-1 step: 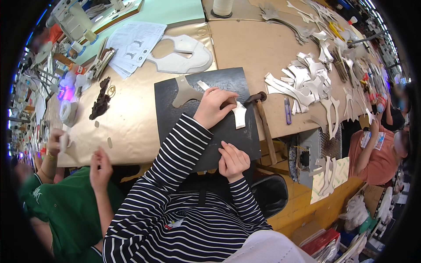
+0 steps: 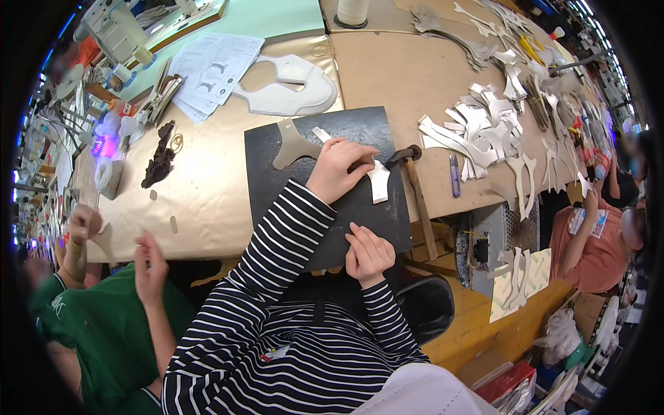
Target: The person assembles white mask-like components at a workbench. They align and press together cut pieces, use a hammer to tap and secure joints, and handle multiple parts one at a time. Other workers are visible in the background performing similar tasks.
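Observation:
My left hand (image 2: 339,171) is over the black mat (image 2: 297,200), thumb and fingers pinched together at a white cut piece (image 2: 379,187). The piece's flared lower end shows to the right of my fingertips; the fingers hide part of it. A white strip end (image 2: 321,134) shows behind the hand, and I cannot tell whether it belongs to the same piece. Nearer to me, my right hand (image 2: 370,256) is above the mat's front part, its fingers loosely bent and apart from the thumb, holding nothing visible. A beige Y-shaped piece (image 2: 296,146) lies on the mat left of my left hand.
A hammer (image 2: 419,207) lies along the mat's right edge, with purple-handled snips (image 2: 454,175) beyond it. Piled white cut pieces (image 2: 484,128) lie to the right. Printed sheets (image 2: 214,72) and a pale shoe-shaped pattern (image 2: 297,93) lie behind. A co-worker in green (image 2: 111,332) sits at left.
My hands and the white piece stay where they were. At left, the co-worker's hands have shifted slightly.

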`<state>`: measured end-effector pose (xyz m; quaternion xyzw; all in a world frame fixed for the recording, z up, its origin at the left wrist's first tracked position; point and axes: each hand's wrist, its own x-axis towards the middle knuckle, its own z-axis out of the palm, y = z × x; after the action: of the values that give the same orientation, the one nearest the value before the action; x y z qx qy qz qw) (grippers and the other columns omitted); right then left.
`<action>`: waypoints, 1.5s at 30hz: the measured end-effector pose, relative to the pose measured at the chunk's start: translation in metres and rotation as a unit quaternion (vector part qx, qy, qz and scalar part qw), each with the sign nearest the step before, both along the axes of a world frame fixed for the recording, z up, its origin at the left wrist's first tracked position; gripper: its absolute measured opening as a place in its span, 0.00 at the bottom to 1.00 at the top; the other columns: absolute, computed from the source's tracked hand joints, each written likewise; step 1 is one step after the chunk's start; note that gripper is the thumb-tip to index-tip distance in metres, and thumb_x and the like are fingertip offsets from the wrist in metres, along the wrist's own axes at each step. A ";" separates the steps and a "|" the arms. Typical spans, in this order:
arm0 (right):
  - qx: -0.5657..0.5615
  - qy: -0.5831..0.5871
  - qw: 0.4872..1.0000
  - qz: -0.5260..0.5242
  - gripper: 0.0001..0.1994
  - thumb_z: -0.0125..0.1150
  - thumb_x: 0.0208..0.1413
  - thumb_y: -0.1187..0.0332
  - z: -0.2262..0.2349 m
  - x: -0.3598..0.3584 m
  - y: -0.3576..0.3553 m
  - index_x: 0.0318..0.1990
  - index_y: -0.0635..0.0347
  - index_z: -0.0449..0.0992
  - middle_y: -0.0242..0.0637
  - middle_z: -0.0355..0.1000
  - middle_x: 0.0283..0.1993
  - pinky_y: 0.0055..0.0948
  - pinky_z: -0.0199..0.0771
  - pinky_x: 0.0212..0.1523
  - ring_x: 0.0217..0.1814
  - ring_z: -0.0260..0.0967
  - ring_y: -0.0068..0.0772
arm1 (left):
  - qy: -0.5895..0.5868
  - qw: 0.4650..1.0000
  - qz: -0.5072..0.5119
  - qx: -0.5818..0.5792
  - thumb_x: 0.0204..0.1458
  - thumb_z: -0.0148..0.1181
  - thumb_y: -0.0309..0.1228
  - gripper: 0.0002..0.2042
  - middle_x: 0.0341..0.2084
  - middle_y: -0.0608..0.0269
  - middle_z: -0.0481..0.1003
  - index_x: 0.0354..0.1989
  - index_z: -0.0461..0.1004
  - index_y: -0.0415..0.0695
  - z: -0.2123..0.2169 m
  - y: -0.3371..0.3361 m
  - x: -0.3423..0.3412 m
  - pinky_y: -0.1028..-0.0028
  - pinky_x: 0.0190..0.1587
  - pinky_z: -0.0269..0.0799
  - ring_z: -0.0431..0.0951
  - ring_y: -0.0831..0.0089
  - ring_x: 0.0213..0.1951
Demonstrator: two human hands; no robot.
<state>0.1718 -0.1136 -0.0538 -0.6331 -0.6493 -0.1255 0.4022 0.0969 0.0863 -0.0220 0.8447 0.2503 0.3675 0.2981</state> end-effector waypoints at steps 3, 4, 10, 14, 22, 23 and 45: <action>0.002 0.000 1.000 -0.001 0.09 0.59 0.48 0.72 -0.001 0.001 0.003 0.34 0.53 0.85 0.31 0.84 0.46 0.26 0.71 0.48 0.48 0.81 0.28 | -0.024 0.999 0.017 0.031 0.53 0.67 0.28 0.07 0.32 0.69 0.81 0.40 0.81 0.46 0.006 0.001 0.000 0.65 0.55 0.65 0.80 0.69 0.39; 0.019 -0.003 1.000 0.002 0.09 0.60 0.48 0.72 -0.001 0.002 0.003 0.34 0.53 0.85 0.31 0.84 0.46 0.26 0.71 0.48 0.48 0.81 0.28 | -0.038 0.999 0.024 0.029 0.54 0.67 0.27 0.05 0.31 0.68 0.81 0.39 0.81 0.45 0.008 0.002 0.000 0.65 0.54 0.64 0.80 0.68 0.38; 0.010 0.001 1.000 -0.001 0.09 0.59 0.48 0.72 -0.003 0.004 0.008 0.34 0.53 0.85 0.31 0.84 0.46 0.26 0.71 0.48 0.48 0.81 0.28 | -0.052 0.996 0.065 -0.012 0.58 0.60 0.27 0.04 0.26 0.67 0.79 0.34 0.79 0.44 0.010 0.010 -0.005 0.65 0.51 0.63 0.79 0.65 0.35; 0.006 -0.005 1.000 -0.003 0.09 0.59 0.50 0.71 -0.004 0.004 0.007 0.35 0.53 0.86 0.31 0.84 0.46 0.26 0.70 0.48 0.48 0.80 0.27 | 0.082 0.988 0.125 0.028 0.58 0.59 0.29 0.04 0.30 0.66 0.79 0.36 0.80 0.44 0.003 0.008 -0.004 0.60 0.53 0.63 0.78 0.64 0.40; 0.005 -0.010 1.000 -0.001 0.10 0.58 0.51 0.70 -0.006 0.005 0.007 0.36 0.53 0.86 0.30 0.84 0.47 0.25 0.71 0.48 0.49 0.80 0.27 | 0.146 0.981 0.076 0.100 0.57 0.63 0.34 0.14 0.54 0.65 0.76 0.50 0.80 0.47 -0.013 -0.008 0.013 0.48 0.73 0.49 0.68 0.66 0.66; 0.002 -0.006 1.000 -0.002 0.10 0.58 0.51 0.70 -0.006 0.005 0.007 0.36 0.53 0.86 0.30 0.84 0.47 0.25 0.71 0.48 0.49 0.80 0.26 | 0.154 0.982 0.055 0.089 0.57 0.64 0.35 0.14 0.54 0.66 0.76 0.51 0.80 0.48 -0.012 -0.009 0.013 0.48 0.73 0.49 0.68 0.66 0.66; -0.065 0.542 0.832 -0.101 0.06 0.67 0.61 0.76 0.058 0.042 0.019 0.43 0.70 0.82 0.28 0.78 0.35 0.14 0.71 0.37 0.34 0.72 0.12 | 0.011 0.985 -0.107 -0.133 0.55 0.67 0.33 0.05 0.28 0.67 0.82 0.34 0.83 0.46 0.026 -0.038 0.010 0.61 0.60 0.64 0.80 0.71 0.34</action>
<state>0.2140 -0.0949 0.0045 -0.6865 -0.2665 0.2404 0.6324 0.1066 0.0487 0.0036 0.8232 0.2088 0.2874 0.4428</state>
